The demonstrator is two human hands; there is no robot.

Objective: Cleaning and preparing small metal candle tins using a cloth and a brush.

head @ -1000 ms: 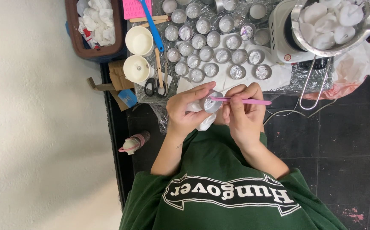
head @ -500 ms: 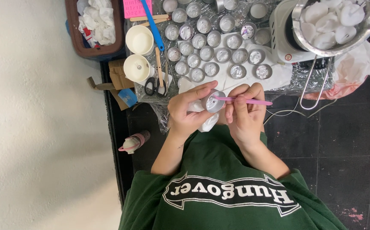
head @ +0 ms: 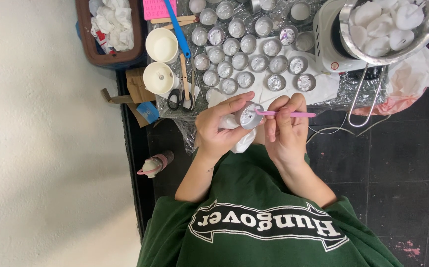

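My left hand [head: 218,129] holds a small round metal cup [head: 248,116] tilted on its side, with a crumpled white tissue [head: 242,142] tucked under the fingers. My right hand [head: 286,132] pinches a thin pink stick [head: 288,113] held level, its tip reaching into the cup's mouth. Both hands hover at the near edge of the foil-covered table [head: 343,89], close to my green shirt.
Several empty metal cups [head: 254,63] stand in rows on the table. To their left are two white paper cups [head: 161,45], a blue spatula [head: 177,27] and scissors [head: 179,100]. A metal bowl of white lumps [head: 387,22] sits on a white heater. A brown basket [head: 88,47] and pink bottle [head: 155,164] are at left.
Almost nothing has moved. The cup has turned slightly in my left hand and the pink stick's tip has shifted a little inside it.
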